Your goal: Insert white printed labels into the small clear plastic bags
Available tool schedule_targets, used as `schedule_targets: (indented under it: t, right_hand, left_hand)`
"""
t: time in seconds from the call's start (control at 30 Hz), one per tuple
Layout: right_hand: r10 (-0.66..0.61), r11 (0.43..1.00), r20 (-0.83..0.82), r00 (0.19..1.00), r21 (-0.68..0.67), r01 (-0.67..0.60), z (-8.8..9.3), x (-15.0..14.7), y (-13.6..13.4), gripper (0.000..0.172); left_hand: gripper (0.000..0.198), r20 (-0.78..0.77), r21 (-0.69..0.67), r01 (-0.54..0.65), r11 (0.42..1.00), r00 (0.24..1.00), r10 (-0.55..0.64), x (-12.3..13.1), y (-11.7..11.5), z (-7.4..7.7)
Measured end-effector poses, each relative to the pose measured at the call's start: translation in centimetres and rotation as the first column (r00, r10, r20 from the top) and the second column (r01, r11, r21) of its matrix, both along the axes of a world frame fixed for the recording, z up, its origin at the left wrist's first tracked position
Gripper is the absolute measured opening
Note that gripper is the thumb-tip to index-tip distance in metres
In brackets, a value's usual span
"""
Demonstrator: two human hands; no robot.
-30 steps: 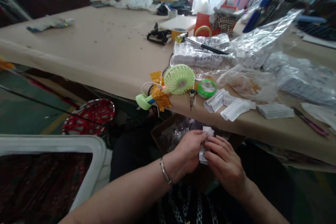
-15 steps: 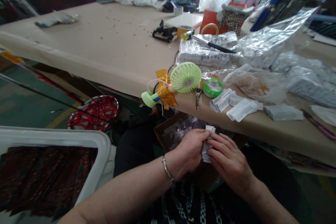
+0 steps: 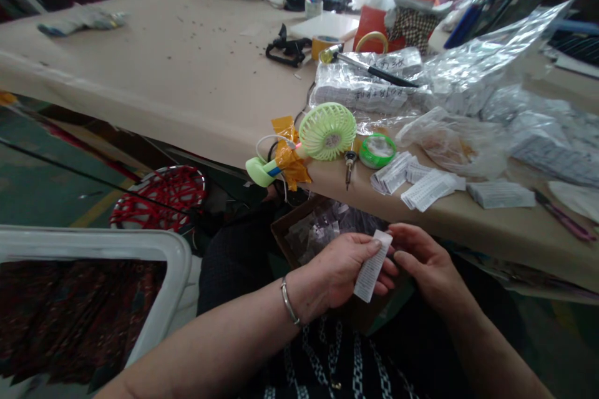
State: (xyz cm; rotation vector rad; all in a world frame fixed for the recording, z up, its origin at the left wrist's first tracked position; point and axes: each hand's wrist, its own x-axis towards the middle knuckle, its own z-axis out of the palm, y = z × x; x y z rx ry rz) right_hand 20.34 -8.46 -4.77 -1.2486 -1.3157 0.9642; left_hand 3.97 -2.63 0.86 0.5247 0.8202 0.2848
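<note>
A brown-covered worktable (image 3: 154, 75) spans the upper half of the frame. A white plastic tub (image 3: 178, 268) of dark patterned cloth occupies the lower left. An open cardboard carton (image 3: 283, 243), holding clear plastic packets, lies beneath the table edge at lower centre. At centre, a green handheld fan (image 3: 327, 131) is fixed to that edge with orange tape. Right of centre, the right hand (image 3: 428, 265) has bent fingers, thumb and forefinger apart; contact with the label cannot be told. Beside it, the left hand (image 3: 344, 268) pinches a printed paper label (image 3: 371, 274), tilted, at lower centre.
</note>
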Motion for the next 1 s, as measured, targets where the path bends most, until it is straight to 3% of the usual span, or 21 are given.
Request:
schedule_targets:
  t: [0.07,0.17,0.33,0.5,0.63,0.73,0.8,0.87,1.0]
  right_hand:
    - [0.199,0.958,-0.277,0.94,-0.146,-0.246,-0.5,0.2,0.7,0.038]
    - [0.32,0.871,-0.532,0.783,-0.159,-0.464,-0.8,-0.1,1.4,0.043]
    - [0.335,0.848,-0.654,0.678,-0.103,-0.519,-0.9,-0.8,1.7,0.028]
    - [0.313,0.852,-0.653,0.689,-0.129,-0.508,-1.0,-1.0,1.6,0.02]
    - [0.293,0.896,-0.456,0.84,-0.175,-0.407,-0.4,-1.0,1.2,0.036]
    - [0.212,0.967,-0.051,0.976,-0.133,-0.217,0.8,-1.0,0.9,0.038]
    - [0.125,0.992,0.242,0.962,-0.003,-0.128,1.7,-1.1,0.6,0.036]
    - [0.044,0.987,0.437,0.898,0.118,-0.105,2.3,-1.3,0.5,0.035]
    - [0.005,0.972,0.589,0.808,0.185,-0.141,2.8,-1.8,0.6,0.033]
  left_hand:
    - [0.021,0.009,0.013,0.059,0.998,0.998,-0.059,-0.1,-0.3,0.3]
    - [0.023,0.019,0.035,0.115,0.993,0.993,-0.115,-0.2,-0.8,0.6]
    - [0.02,0.007,0.047,0.135,0.99,0.991,-0.135,-0.5,-1.1,0.7]
    - [0.02,-0.017,0.071,0.137,0.988,0.991,-0.136,-0.5,-1.3,0.3]
    - [0.02,-0.037,0.07,0.089,0.994,0.996,-0.087,-0.4,-1.3,0.0]
    - [0.018,-0.06,0.062,0.026,0.998,0.998,-0.023,-0.6,-1.2,0.1]
    - [0.019,-0.054,0.061,-0.008,0.998,0.998,0.011,-0.7,-1.1,0.2]
    - [0.019,-0.039,0.069,-0.034,0.997,0.999,0.037,-0.8,-1.0,0.2]
    - [0.017,-0.026,0.095,-0.051,0.994,0.998,0.054,-0.9,-1.0,0.0]
